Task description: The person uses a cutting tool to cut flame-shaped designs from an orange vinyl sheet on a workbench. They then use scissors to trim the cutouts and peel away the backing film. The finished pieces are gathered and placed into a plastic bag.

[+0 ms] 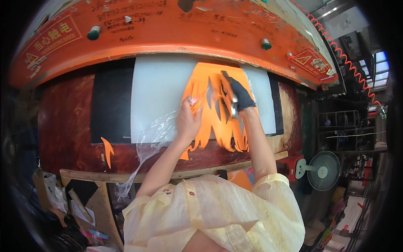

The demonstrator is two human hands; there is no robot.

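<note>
A bunch of thin orange cut pieces (198,94) is gripped upright in my bare left hand (188,120), its fingers closed round their lower ends. My right hand (241,93), in a dark glove with the wrist bare, is over an orange sheet (205,69). A shiny curved metal piece (234,106) shows against the palm, and the hand seems closed on it. More orange pieces (219,90) beside those fingers are smeared by motion. Narrow slots and ragged, pointed strips mark the sheet, which lies on a white board (157,84).
Across the back runs an orange machine beam (176,38) with green knobs. Clear plastic film (153,136) trails over the front edge beside my left forearm. One loose orange piece (108,152) lies left on the dark red tabletop (65,122). A fan (322,170) stands at right.
</note>
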